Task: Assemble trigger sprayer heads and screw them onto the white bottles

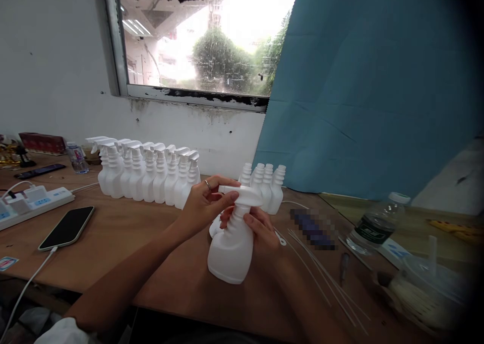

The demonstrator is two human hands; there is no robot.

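Note:
A white spray bottle (231,251) stands slightly tilted near the front edge of the table, with a white trigger sprayer head (247,196) on its neck. My left hand (206,200), a ring on one finger, is closed on the sprayer head, thumb and fingers pinching its nozzle end. Around the back and right side of the bottle's neck, my right hand (264,230) is wrapped, partly hidden by the bottle. Another white piece (215,227) shows behind the bottle, mostly covered, so I cannot tell what it is.
Several spray bottles with heads (147,175) stand in rows at the back left. Several headless bottles (278,188) stand behind my hands. Thin white tubes (321,268), a water bottle (374,228) and a lidded cup (427,288) lie right; a phone (67,227) and power strip (38,203) left.

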